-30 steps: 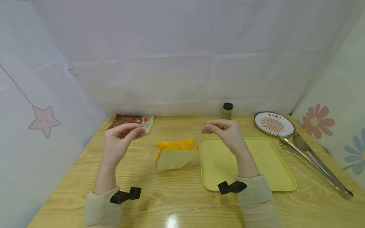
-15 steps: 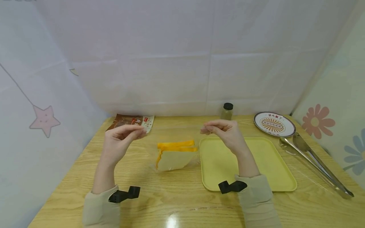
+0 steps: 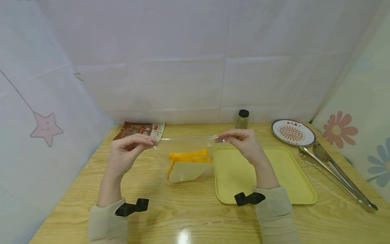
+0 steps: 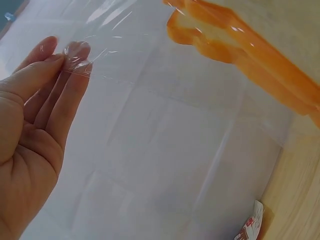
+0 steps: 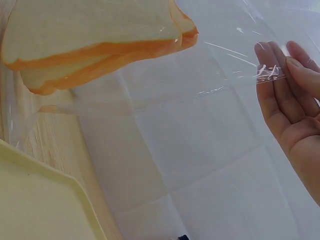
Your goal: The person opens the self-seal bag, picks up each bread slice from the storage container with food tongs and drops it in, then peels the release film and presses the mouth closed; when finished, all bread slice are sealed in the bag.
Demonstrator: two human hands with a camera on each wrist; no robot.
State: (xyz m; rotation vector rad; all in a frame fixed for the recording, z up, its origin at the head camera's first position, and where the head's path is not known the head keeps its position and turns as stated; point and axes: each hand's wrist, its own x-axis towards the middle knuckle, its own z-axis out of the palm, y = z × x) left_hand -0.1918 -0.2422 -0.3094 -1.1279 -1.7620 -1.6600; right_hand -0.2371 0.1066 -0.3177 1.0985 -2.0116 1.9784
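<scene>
Between the two hands spans a clear plastic bag point(image 3: 182, 144), its top edge drawn into a nearly straight line. Inside lie slices of white bread point(image 3: 186, 172) with orange-brown crusts, seen close up as stacked bread slices point(image 5: 95, 30) in the right wrist view. My left hand point(image 3: 129, 149) pinches the bag's left upper corner between thumb and fingers; the left wrist view shows the film over the fingertips point(image 4: 77, 52). At the opposite corner, my right hand point(image 3: 243, 145) pinches the film the same way, its other fingers extended in the right wrist view.
A yellow tray point(image 3: 225, 189) lies under and beside the right forearm. Behind are a brown-and-white food packet point(image 3: 137, 128), a black-capped bottle point(image 3: 242, 120) and a patterned plate point(image 3: 293, 133). Metal tongs point(image 3: 338, 176) rest at the right of the wooden table point(image 3: 170, 213).
The bag's top edge, faint before, now shows as a bright, taut line between the hands. Both hands have hardly moved, and the bread stays in the same spot.
</scene>
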